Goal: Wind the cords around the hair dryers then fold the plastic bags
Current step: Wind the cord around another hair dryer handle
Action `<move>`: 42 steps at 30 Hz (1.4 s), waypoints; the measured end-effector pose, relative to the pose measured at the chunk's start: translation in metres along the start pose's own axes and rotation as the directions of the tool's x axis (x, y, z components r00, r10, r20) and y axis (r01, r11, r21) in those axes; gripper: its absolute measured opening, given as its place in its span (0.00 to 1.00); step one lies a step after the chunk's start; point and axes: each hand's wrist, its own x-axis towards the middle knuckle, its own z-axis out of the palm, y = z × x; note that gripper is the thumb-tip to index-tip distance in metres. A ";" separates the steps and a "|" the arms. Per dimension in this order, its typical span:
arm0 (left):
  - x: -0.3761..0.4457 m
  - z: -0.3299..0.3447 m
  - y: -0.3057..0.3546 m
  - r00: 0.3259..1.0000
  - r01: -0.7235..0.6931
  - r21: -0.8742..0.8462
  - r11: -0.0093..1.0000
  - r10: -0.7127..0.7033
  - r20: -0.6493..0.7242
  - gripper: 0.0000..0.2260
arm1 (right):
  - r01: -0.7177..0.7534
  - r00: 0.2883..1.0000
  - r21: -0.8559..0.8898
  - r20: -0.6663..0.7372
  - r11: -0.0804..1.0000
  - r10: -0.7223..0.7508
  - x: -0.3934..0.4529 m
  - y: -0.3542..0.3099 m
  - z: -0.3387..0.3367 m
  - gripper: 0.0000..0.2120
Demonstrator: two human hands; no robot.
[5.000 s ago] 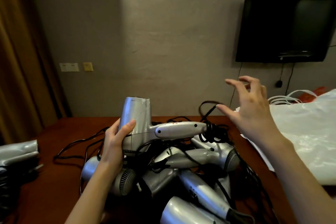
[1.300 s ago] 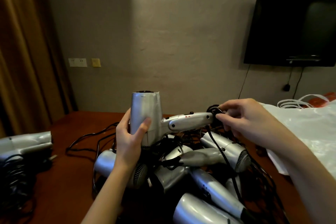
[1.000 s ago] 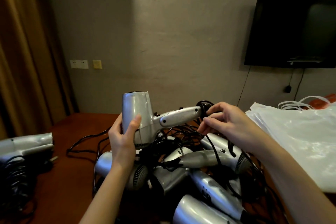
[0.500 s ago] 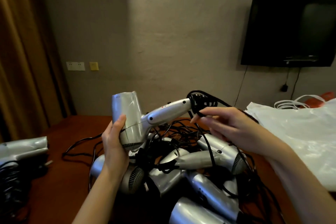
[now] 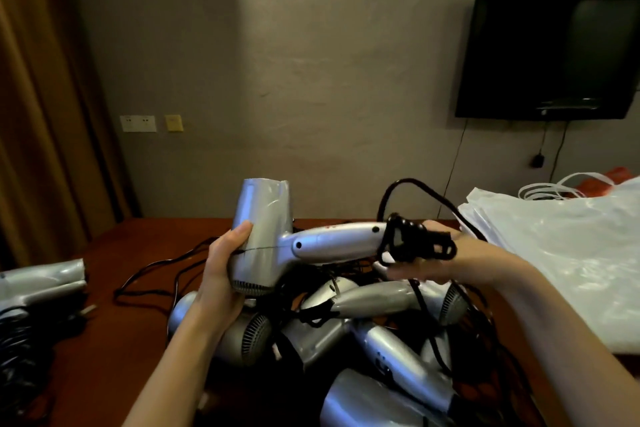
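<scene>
While left hand [image 5: 221,274] grips hair dryer [image 5: 266,236], right hand [image 5: 446,260] holds its cord [image 5: 415,243], plastic bags [image 5: 571,253] beside.

The right hand [image 5: 446,260] is blurred, and black cord loops [image 5: 415,244] hide its fingers. At nine o'clock, the left edge cuts off a silver hair dryer [image 5: 41,279]. At five o'clock, another dryer [image 5: 363,402] runs off the bottom edge. At three o'clock, the plastic bags [image 5: 571,253] pass the right edge.

Silver hair dryer [image 5: 266,236] with black cord [image 5: 415,243], translucent white plastic bags [image 5: 561,253], reddish-brown table [image 5: 104,340].
</scene>
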 end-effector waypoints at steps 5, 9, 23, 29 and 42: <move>-0.001 0.000 0.001 1.000 0.004 0.055 0.998 -0.003 -0.010 0.54 | -0.080 0.990 0.148 0.131 0.986 0.061 -0.004 0.007 -0.009 0.14; -0.001 0.001 0.005 0.999 -0.040 0.133 0.990 0.036 0.037 0.49 | -0.044 0.982 -0.074 0.182 0.996 0.057 -0.005 0.004 -0.017 0.05; -0.003 0.034 0.043 0.927 -0.359 0.418 0.835 0.264 0.268 0.13 | -0.085 0.996 -0.443 -0.015 0.893 0.087 -0.013 -0.022 -0.014 0.06; -0.011 0.031 0.027 0.880 -0.452 0.446 0.772 0.467 0.083 0.24 | -0.212 0.946 -0.286 -0.302 0.934 0.122 -0.008 -0.024 -0.014 0.11; -0.016 0.021 0.000 0.887 -0.364 0.462 0.809 0.453 -0.094 0.40 | -0.319 0.948 -0.444 -0.159 0.837 0.277 -0.020 -0.032 -0.017 0.12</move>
